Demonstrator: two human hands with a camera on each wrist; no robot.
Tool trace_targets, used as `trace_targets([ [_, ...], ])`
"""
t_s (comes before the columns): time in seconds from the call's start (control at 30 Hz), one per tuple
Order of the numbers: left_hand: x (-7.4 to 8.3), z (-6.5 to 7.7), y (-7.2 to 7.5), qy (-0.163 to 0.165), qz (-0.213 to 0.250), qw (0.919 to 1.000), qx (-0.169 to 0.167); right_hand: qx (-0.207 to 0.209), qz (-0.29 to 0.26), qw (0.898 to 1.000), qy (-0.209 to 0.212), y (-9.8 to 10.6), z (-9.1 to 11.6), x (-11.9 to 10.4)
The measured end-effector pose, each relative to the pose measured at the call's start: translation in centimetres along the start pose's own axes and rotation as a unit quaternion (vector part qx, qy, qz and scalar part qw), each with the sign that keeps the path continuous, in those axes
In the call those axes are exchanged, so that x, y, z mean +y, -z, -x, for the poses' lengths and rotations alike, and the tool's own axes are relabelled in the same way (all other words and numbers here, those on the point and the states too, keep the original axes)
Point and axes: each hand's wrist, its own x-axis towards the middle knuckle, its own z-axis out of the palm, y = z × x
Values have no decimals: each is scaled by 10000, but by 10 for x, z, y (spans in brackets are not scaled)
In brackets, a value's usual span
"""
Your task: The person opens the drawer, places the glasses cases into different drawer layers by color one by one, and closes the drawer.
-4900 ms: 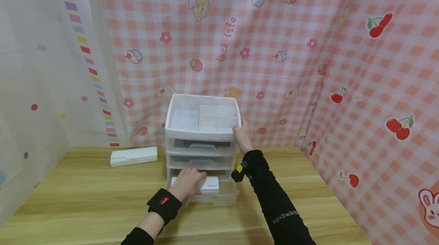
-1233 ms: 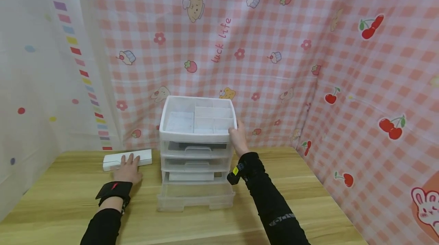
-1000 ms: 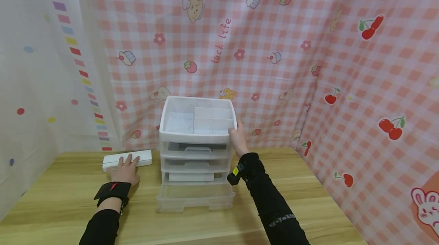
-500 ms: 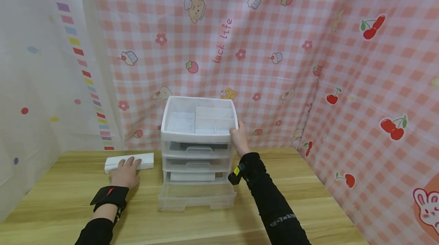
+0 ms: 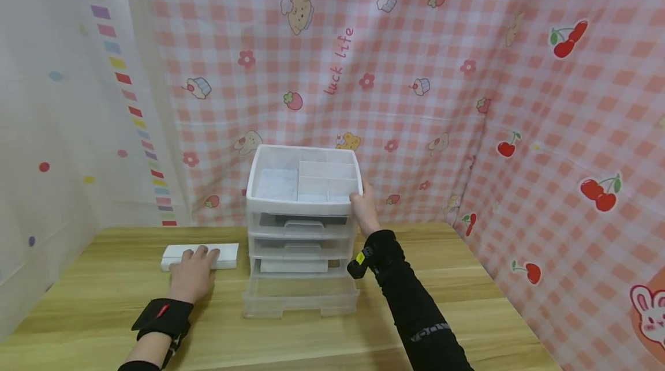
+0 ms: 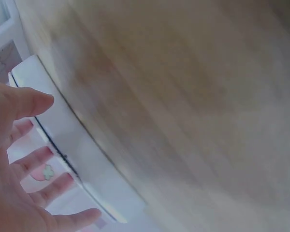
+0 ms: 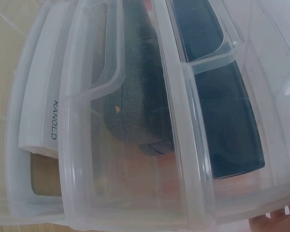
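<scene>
My left hand (image 5: 192, 274) lies over a slim white case (image 5: 227, 255) on the table, left of the plastic drawer organizer (image 5: 298, 208). In the left wrist view its fingers (image 6: 67, 181) are spread and fairly straight at the case's upper edge, with the thumb before the front face. My right hand (image 5: 365, 209) grips the organizer's upper right side, thumb on the rim, other fingers mostly hidden. The bottom drawer (image 5: 300, 304) is pulled out. A white box (image 7: 43, 92) marked KANOLD lies towards its back.
Dark objects show through the two upper drawers: a rounded case (image 7: 135, 87) and a flat dark item (image 7: 229, 121). Divided compartments (image 5: 327, 177) form the organizer's top. The wooden table (image 5: 431, 278) meets a pink checked curtain (image 5: 436, 111) behind and at right.
My left hand left the bottom drawer, where the white box now sits further back, and went to the slim case. That case has slid towards me. The right hand kept its grip.
</scene>
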Motion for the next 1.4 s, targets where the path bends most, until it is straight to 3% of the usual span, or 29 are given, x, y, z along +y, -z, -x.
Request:
trace_targets([
  [0.17,5,5,0,-9,-130,9999,52,-30,-18,10000,-66,0,1,0],
  [0.33,1,2,0,-106,-162,9998,67,-86,-9,9999,-101,1,1,-1],
  [0.63,-9,-9,1,-102,337,9968,-715,-23,58,10000,-24,0,1,0],
  [0.87,-10,-11,4,-229,3,9983,-530,15,80,10000,-20,1,0,1],
  [1.4,-13,1,20,-682,95,9954,-666,63,70,9996,-271,0,0,1],
])
